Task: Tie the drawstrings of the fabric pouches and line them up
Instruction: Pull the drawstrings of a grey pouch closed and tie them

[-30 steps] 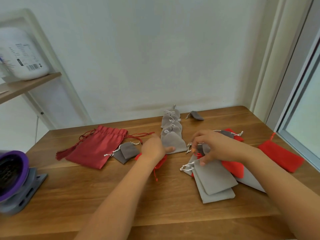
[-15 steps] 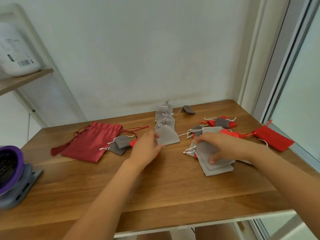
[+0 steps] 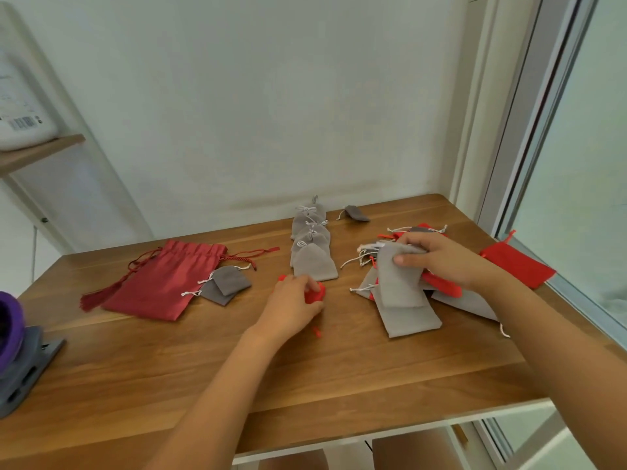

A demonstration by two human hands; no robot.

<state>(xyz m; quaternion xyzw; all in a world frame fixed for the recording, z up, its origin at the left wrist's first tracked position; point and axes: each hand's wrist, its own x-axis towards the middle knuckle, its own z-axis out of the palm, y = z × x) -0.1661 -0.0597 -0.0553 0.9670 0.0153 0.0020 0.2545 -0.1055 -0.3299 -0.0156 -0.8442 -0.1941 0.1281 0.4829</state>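
Your left hand (image 3: 291, 305) curls round a red pouch (image 3: 315, 295); your right hand (image 3: 441, 261) pinches a grey pouch (image 3: 397, 283) (pile (image 3: 412, 322) beneath it).

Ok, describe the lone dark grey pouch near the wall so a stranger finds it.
Start at the wooden table's far edge by the wall. Just right of the line of light grey pouches lies the small pouch. It is darker grey and lies alone, outside the line.

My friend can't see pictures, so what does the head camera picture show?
A person's right hand grips a grey pouch atop a jumbled pile, while the left hand holds a small red pouch. Behind, tied grey pouches line up on the wooden table.
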